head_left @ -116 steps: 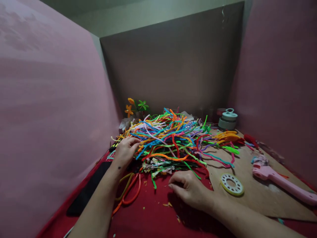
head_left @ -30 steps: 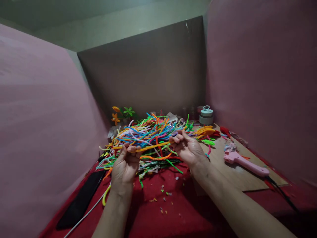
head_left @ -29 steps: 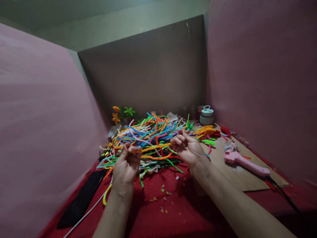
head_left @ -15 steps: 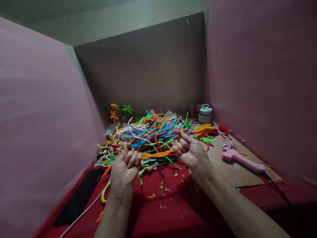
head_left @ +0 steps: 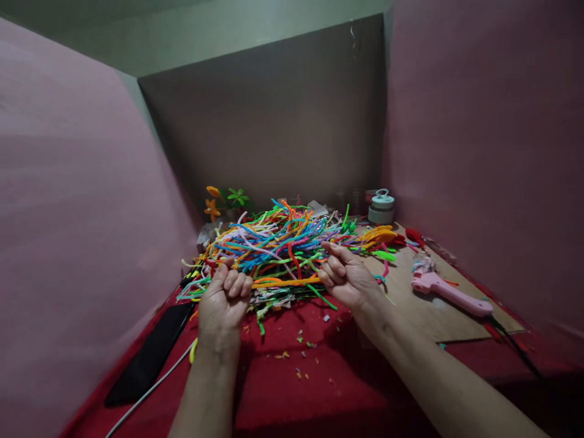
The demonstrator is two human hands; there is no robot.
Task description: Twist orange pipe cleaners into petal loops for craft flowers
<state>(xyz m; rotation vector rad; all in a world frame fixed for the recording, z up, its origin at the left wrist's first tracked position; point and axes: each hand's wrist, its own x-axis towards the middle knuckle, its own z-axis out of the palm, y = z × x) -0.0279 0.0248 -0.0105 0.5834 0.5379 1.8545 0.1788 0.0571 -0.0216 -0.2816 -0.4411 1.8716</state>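
Observation:
My left hand [head_left: 227, 301] is closed, palm side up, in front of a heap of colourful pipe cleaners [head_left: 269, 243]. My right hand [head_left: 349, 277] is also closed, thumb on top, at the heap's right front. An orange pipe cleaner [head_left: 287, 283] stretches nearly level between the two fists, its ends hidden in the fingers. Green and white pieces hang or lie just below it at the heap's front edge.
A pink glue gun [head_left: 451, 295] lies on a brown board [head_left: 420, 322] at the right. A black phone-like slab [head_left: 148, 359] and a white cable [head_left: 150, 392] are at the left. Behind stand a pale green lidded container [head_left: 381, 207] and pipe-cleaner flowers [head_left: 212, 210]. Scraps dot the red cloth [head_left: 292, 401].
My left hand has shifted slightly left, so the fists are a little farther apart and more of the orange pipe cleaner shows between them. The whole view has shifted slightly.

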